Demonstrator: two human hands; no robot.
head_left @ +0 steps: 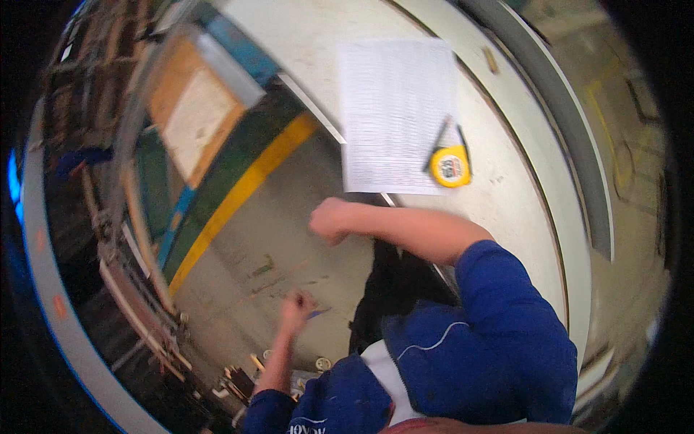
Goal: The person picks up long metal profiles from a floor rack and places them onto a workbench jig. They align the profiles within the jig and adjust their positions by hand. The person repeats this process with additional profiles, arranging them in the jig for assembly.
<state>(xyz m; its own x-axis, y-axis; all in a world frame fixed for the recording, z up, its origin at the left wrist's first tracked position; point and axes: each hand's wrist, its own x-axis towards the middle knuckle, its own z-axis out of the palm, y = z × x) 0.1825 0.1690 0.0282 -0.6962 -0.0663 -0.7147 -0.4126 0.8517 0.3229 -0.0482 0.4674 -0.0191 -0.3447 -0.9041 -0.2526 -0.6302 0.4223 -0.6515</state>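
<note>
My left hand (295,309), slightly blurred, is low over the floor with its fingers curled. A thin blue object (316,314) juts from beside those fingers, too small to name for sure; it looks held. My right hand (331,220) is closed in a fist just off the edge of the white work surface (499,210), and no object shows in it. Beyond my right forearm, a yellow tape measure (450,166) rests on the lower right corner of a printed sheet (394,108). Dark, thin pen-like sticks (439,137) lie beside it.
A yellow floor stripe (238,195) curves beside a green one at left. Framed panels (195,123) and racks of material (101,181) stand farther left. A long grey strip (564,108) runs along the right, and a small brownish piece (491,60) lies near it.
</note>
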